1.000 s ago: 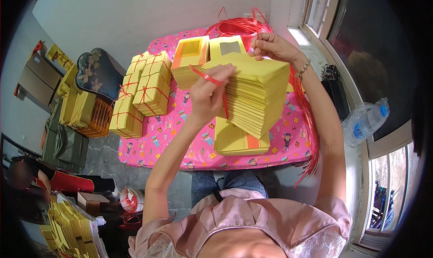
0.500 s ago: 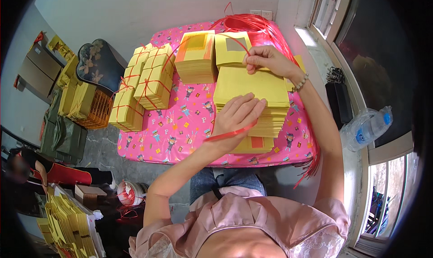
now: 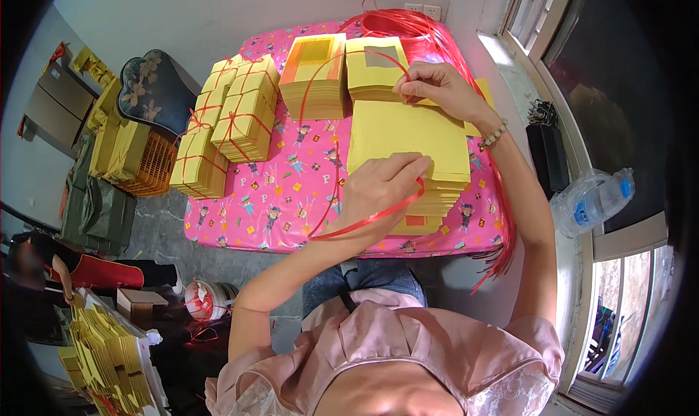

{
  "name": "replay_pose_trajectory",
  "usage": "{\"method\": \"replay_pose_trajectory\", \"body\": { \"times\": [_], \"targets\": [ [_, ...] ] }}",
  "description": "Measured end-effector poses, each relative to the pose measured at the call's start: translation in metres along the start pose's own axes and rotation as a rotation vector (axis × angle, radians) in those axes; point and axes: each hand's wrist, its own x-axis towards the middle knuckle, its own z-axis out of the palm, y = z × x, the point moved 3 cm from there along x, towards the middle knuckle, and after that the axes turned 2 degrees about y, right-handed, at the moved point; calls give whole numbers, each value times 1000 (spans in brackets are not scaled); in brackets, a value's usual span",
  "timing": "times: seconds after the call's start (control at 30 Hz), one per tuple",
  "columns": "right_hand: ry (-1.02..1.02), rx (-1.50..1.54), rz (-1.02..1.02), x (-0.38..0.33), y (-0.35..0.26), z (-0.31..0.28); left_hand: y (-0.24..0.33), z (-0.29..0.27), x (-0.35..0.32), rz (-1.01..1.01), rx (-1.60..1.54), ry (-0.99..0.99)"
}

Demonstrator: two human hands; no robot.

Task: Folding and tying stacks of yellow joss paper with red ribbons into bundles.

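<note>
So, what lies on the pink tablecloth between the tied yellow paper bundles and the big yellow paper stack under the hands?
In the head view, only bare pink patterned tablecloth and a loop of thin red plastic string.

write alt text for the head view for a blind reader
Both hands pull a red plastic string around a stack of yellow paper on a pink table: left hand near, right hand far. Tied yellow bundles sit left.

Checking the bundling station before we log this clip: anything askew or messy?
Mostly tidy. The loose yellow paper stack under both hands is fanned at its right edge, sheets stepping out unevenly. Red string trails off the table's right side in a loose tangle. A clear plastic bottle lies on its side on the window ledge.
</note>
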Motion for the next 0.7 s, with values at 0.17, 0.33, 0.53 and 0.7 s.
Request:
{"method": "replay_pose_trajectory", "body": {
  "times": [0.17, 0.33, 0.53, 0.7],
  "targets": [
    [155, -123, -154, -22, -10, 11, -11, -2, 7, -220, -219, -70],
    [341, -360, -439, -48, -32, 27, -35, -7, 29, -553, -337, -86],
    [296, -484, -421, -71, -53, 46, -46, -5, 51, -581, -311, -161],
    [277, -414, -335, -69, -58, 43, -49, 3, 55, -447, -248, -222]
  ]
}}
